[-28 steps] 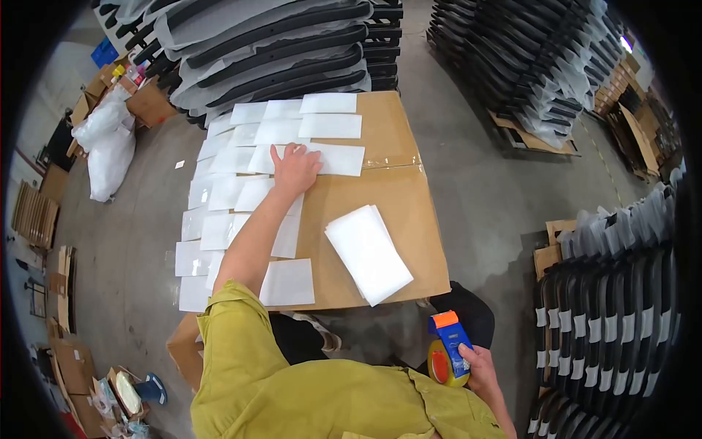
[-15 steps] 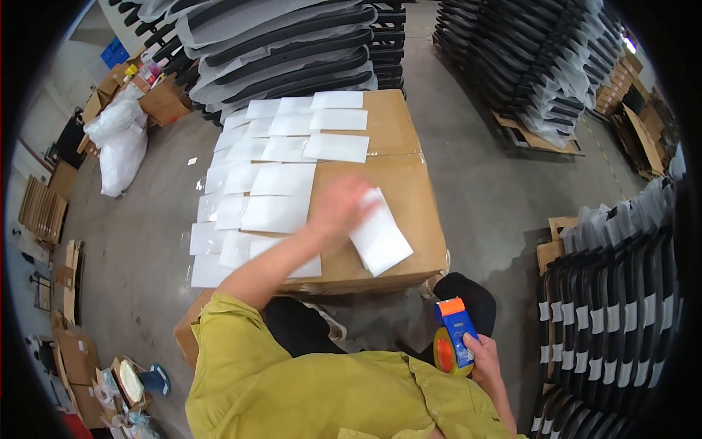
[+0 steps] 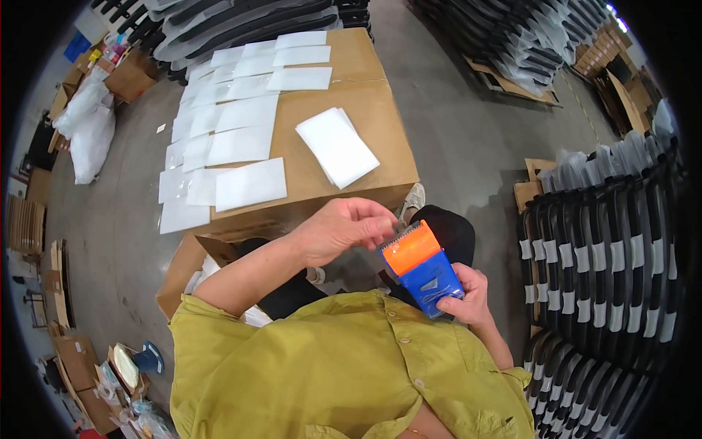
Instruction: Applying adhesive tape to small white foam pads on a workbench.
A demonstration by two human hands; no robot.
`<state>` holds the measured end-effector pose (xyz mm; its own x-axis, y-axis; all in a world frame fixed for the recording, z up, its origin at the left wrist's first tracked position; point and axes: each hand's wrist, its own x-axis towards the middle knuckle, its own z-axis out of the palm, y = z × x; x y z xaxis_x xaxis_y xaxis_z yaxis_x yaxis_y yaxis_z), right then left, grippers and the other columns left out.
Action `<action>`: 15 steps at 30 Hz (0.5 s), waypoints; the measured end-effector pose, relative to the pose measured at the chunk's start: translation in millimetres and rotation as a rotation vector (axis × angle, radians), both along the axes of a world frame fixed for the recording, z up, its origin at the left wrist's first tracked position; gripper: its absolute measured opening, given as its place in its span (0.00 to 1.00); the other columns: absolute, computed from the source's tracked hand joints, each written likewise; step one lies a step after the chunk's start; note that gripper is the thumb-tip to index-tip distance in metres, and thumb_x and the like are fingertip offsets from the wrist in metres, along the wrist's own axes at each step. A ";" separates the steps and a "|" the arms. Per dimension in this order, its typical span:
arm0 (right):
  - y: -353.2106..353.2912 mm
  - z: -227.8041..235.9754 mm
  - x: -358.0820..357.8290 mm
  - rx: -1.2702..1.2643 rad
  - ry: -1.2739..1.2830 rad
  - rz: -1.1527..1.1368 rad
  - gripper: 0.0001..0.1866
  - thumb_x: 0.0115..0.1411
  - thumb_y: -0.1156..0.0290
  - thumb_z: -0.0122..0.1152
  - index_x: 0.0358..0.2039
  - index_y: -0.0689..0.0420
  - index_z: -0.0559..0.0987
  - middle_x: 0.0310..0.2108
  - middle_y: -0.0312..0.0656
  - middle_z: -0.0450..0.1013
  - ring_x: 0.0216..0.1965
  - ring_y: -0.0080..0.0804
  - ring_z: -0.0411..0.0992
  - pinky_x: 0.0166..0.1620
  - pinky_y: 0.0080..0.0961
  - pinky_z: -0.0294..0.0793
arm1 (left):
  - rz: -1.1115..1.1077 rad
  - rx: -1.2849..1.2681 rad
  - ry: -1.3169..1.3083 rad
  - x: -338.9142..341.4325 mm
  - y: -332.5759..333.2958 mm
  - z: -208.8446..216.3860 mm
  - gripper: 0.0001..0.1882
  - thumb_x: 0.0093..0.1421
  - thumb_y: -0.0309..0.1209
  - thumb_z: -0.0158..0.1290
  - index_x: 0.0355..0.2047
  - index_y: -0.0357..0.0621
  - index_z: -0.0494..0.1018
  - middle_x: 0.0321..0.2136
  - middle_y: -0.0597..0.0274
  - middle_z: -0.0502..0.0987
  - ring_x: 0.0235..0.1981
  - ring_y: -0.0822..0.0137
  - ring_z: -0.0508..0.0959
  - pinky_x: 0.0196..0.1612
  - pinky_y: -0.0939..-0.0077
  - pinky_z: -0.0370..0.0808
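My right hand [image 3: 468, 296] grips a blue tape dispenser [image 3: 433, 282] with an orange top and a toothed metal edge. That edge points up and left, towards my left hand [image 3: 349, 230]. My left thumb and fingers are pinched together right beside the teeth; what lies between them, if anything, is too small to make out. Just beyond, on a large cardboard box [image 3: 351, 110], rests a loose stack of white sheets [image 3: 338, 146]. Overlapping rows of similar white sheets [image 3: 251, 183] cover the left part of the box top, some with shiny clear strips on them.
Stacks of curved black parts with white wrapping stand behind the box [image 3: 248, 29], at the far right [image 3: 504, 44] and near right [image 3: 599, 256]. An open carton [image 3: 179, 274] sits below the box's left side. A white plastic bag [image 3: 91, 132] stands on the floor at left.
My left hand has let go of the white stack and come back to the dispenser. My right hand has raised and turned the dispenser. The view has shifted, so the box appears higher.
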<state>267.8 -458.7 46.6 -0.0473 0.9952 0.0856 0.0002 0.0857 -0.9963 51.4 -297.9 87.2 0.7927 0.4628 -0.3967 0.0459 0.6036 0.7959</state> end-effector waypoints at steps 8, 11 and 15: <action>-0.8 2.2 -4.0 0.087 -0.099 0.085 0.19 0.40 0.66 0.68 0.29 0.65 0.73 0.20 0.36 0.72 0.20 0.16 0.67 0.24 0.13 0.65 | 0.033 -0.142 -0.087 -12.2 -24.7 -2.5 0.08 0.54 0.31 0.54 0.32 0.40 0.71 0.27 0.67 0.72 0.26 0.77 0.70 0.30 0.83 0.68; 1.6 5.3 -7.8 0.109 -0.105 0.087 0.19 0.40 0.66 0.68 0.29 0.65 0.73 0.20 0.36 0.72 0.19 0.16 0.67 0.24 0.13 0.65 | 0.081 -0.068 -0.108 -14.3 -22.9 1.1 0.10 0.56 0.33 0.52 0.31 0.38 0.71 0.25 0.67 0.72 0.25 0.77 0.69 0.29 0.83 0.68; 4.4 7.9 -11.0 0.041 -0.078 0.087 0.19 0.41 0.66 0.67 0.31 0.65 0.73 0.22 0.37 0.74 0.22 0.17 0.68 0.26 0.13 0.67 | 0.119 0.004 -0.082 -17.8 -15.6 6.7 0.14 0.56 0.37 0.51 0.29 0.36 0.73 0.22 0.67 0.71 0.21 0.78 0.68 0.25 0.86 0.66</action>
<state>256.8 -454.3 54.5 -0.1419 0.9828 0.1185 0.0687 0.1292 -0.9892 33.6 -313.4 93.9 0.7618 0.5568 -0.3313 -0.0909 0.5981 0.7962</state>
